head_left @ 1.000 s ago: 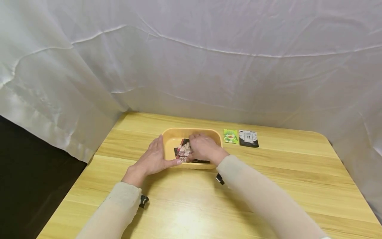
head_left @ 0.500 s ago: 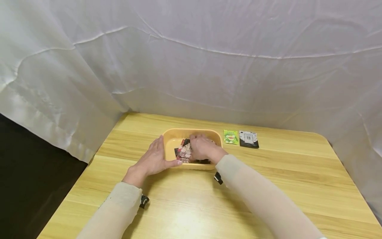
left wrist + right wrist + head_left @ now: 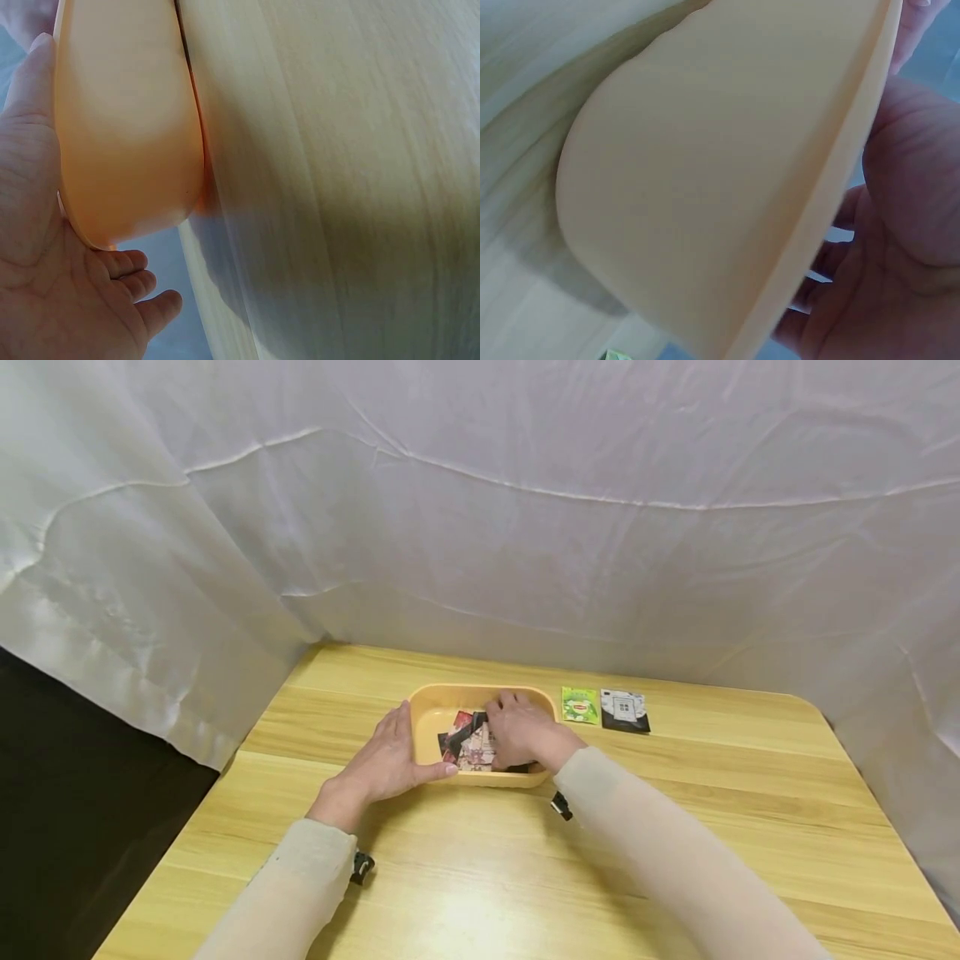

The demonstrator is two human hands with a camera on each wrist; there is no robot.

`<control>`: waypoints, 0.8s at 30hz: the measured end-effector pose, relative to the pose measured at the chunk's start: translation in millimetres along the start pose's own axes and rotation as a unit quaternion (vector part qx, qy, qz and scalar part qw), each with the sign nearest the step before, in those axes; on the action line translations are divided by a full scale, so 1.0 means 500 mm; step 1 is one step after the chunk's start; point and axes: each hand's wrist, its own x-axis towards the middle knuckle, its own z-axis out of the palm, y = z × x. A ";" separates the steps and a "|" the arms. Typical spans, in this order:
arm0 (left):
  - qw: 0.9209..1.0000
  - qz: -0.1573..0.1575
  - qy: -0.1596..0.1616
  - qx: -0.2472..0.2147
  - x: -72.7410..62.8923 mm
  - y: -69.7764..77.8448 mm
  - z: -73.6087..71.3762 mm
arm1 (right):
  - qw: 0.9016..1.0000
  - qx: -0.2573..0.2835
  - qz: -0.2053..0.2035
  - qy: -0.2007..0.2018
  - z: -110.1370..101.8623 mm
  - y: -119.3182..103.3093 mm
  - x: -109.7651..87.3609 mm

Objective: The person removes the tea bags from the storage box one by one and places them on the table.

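A yellow-orange plastic bin [image 3: 480,779] stands toward the back of the table. Several sachets [image 3: 474,750] in black, red and pale pink print lie jumbled on its floor. My left hand [image 3: 384,758] rests against the bin's left end, fingers straight, thumb laid along the front rim. Inside the right half is my right hand [image 3: 519,731], its fingers reaching down at the sachets. The bin wall [image 3: 705,150] fills much of the right wrist view and hides those fingertips, so I cannot tell whether they pinch a sachet.
To the right of the bin a green-and-yellow tea bag sachet [image 3: 580,705] lies flat on the wooden table [image 3: 750,793]. Beside it is a black-and-white sachet [image 3: 626,711]. A pale curtain [image 3: 600,568] hangs along the table's back and sides.
My right hand has shifted slightly to the right inside the bin, showing more of the sachets, whose arrangement has changed. The left hand has stayed at the bin's left end.
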 end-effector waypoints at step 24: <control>1.000 -0.004 -0.014 -0.002 -0.001 -0.008 -0.008 | 0.994 0.044 -0.048 0.084 -0.047 0.101 -0.075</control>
